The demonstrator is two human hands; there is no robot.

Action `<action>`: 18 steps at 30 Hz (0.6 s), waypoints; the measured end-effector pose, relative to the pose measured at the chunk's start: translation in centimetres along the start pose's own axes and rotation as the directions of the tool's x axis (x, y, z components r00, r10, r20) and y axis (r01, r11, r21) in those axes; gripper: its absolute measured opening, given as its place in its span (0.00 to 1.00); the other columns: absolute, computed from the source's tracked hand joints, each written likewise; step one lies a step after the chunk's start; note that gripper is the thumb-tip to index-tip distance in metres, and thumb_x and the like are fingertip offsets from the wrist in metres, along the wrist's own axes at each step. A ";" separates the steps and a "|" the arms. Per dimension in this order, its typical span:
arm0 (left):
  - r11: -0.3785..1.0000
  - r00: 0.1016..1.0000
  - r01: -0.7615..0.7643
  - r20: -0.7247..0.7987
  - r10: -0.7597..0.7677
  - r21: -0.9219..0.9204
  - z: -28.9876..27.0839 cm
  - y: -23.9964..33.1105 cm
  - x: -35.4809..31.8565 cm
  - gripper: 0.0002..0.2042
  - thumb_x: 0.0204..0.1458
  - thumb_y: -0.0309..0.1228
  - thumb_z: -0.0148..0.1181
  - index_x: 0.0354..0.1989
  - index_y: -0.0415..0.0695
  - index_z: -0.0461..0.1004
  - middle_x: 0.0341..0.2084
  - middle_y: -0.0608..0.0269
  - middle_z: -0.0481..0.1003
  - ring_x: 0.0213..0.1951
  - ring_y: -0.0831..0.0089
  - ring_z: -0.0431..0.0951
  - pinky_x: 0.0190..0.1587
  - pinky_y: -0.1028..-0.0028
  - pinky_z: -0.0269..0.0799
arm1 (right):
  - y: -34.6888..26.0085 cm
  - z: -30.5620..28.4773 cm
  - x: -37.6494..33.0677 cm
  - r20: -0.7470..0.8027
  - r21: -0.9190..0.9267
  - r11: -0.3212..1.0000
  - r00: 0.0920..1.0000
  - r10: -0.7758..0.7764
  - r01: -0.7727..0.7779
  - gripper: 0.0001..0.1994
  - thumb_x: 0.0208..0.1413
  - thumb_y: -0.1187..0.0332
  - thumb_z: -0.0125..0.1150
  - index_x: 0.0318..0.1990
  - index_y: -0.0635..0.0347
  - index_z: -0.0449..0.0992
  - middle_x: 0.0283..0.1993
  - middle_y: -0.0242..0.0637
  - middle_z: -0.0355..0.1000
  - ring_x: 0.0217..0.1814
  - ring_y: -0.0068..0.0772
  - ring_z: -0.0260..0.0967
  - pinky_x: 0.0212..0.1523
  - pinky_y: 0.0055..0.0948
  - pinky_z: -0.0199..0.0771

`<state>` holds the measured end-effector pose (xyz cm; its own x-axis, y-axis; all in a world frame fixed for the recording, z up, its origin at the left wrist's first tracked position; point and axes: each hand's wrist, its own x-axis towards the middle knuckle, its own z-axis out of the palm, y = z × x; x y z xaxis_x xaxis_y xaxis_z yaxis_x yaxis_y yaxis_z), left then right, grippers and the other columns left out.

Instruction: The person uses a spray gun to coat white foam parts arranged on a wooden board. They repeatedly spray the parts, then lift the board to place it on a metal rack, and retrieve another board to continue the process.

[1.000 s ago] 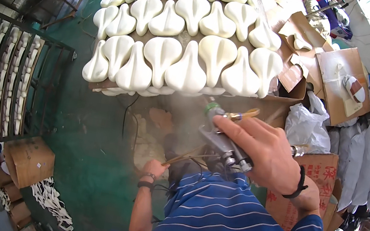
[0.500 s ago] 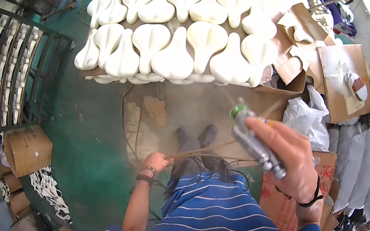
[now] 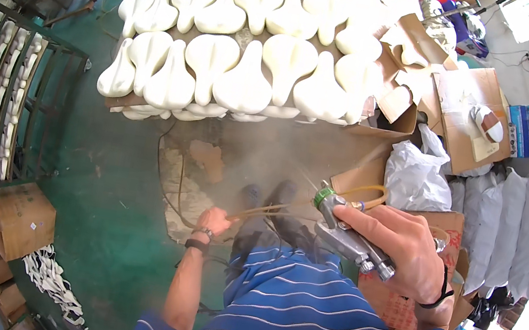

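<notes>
Spray gun [image 3: 346, 238] sits snug in your right hand [image 3: 403, 255], fingers wrapped round the body, green nozzle cap pointing up and away from you. A haze of mist hangs just past the nozzle, so I'd say you're mid-coat. Your left hand [image 3: 213, 218], down and left of the gun, is closed round the thin hoses [image 3: 271, 209] trailing off it. Further out beyond the nozzle, the white saddle-shaped foam pads [image 3: 252, 72] lie in rows on cardboard sheets [image 3: 383, 125]. They all look the same pale white, so can't tell which rows are already sprayed and which are left.
</notes>
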<state>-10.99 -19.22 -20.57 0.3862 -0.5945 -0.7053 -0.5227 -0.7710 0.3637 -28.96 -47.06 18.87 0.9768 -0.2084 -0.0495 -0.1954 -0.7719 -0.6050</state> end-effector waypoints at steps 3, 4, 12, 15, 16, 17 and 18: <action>1.000 1.000 -0.022 0.020 0.022 -0.001 0.7 -1.3 0.1 0.25 0.43 0.57 0.62 0.24 0.43 0.79 0.24 0.47 0.77 0.30 0.50 0.77 0.33 0.58 0.71 | -1.2 0.0 -0.5 -0.030 0.006 0.997 0.996 0.083 -0.083 0.31 0.35 0.72 0.65 0.55 0.62 0.72 0.34 0.43 0.73 0.32 0.46 0.73 0.32 0.37 0.72; 1.000 0.999 -0.024 0.024 0.024 -0.003 1.0 -1.5 0.0 0.25 0.43 0.57 0.62 0.24 0.43 0.79 0.24 0.47 0.77 0.30 0.50 0.77 0.33 0.58 0.71 | -1.4 0.0 -0.7 -0.018 0.020 0.996 0.996 0.089 -0.089 0.30 0.36 0.74 0.64 0.54 0.62 0.72 0.33 0.43 0.73 0.31 0.46 0.73 0.32 0.36 0.72; 0.999 0.999 0.006 -0.032 -0.007 -0.043 -0.3 2.1 -1.4 0.21 0.44 0.53 0.63 0.23 0.43 0.80 0.24 0.48 0.77 0.30 0.49 0.77 0.31 0.57 0.70 | 1.4 -1.3 -2.6 -0.189 -0.107 0.979 0.970 0.154 -0.176 0.26 0.42 0.75 0.63 0.54 0.57 0.72 0.32 0.43 0.72 0.32 0.46 0.72 0.31 0.38 0.72; 0.996 0.998 0.002 -0.069 -0.008 -0.088 -0.2 5.0 -1.5 0.21 0.44 0.52 0.63 0.24 0.43 0.81 0.24 0.49 0.77 0.29 0.50 0.77 0.31 0.57 0.70 | 3.4 -2.4 -3.5 -0.083 -0.093 0.991 0.992 0.092 -0.100 0.27 0.42 0.76 0.62 0.55 0.55 0.71 0.31 0.43 0.71 0.32 0.47 0.71 0.32 0.40 0.71; 0.997 0.998 -0.003 -0.069 -0.003 -0.082 0.2 6.0 -1.2 0.21 0.44 0.52 0.63 0.25 0.44 0.81 0.24 0.49 0.78 0.29 0.50 0.77 0.31 0.57 0.70 | 4.1 -2.8 -3.6 -0.034 -0.099 0.991 0.996 0.081 -0.084 0.27 0.42 0.76 0.62 0.55 0.55 0.71 0.31 0.42 0.71 0.32 0.47 0.71 0.32 0.40 0.70; 0.998 0.998 -0.008 -0.065 0.004 -0.060 0.3 6.6 -1.1 0.20 0.44 0.52 0.63 0.26 0.45 0.81 0.24 0.50 0.78 0.30 0.51 0.78 0.31 0.58 0.71 | 4.6 -2.9 -3.8 0.006 -0.094 0.993 0.997 0.077 -0.076 0.28 0.42 0.76 0.62 0.56 0.55 0.70 0.31 0.42 0.70 0.32 0.47 0.71 0.32 0.41 0.70; 0.999 0.998 -0.013 -0.061 0.011 -0.037 0.6 7.4 -0.9 0.20 0.44 0.52 0.63 0.26 0.46 0.81 0.24 0.50 0.78 0.30 0.51 0.78 0.32 0.58 0.71 | 5.4 -3.5 -3.7 -0.002 -0.085 0.992 0.996 0.090 -0.090 0.30 0.40 0.76 0.63 0.57 0.55 0.69 0.31 0.41 0.70 0.33 0.47 0.70 0.32 0.41 0.69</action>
<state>-15.62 -24.25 -17.64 0.4258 -0.6156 -0.6631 -0.4996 -0.7710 0.3949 -33.96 -52.60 18.58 0.9551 -0.2781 -0.1019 -0.2889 -0.7984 -0.5284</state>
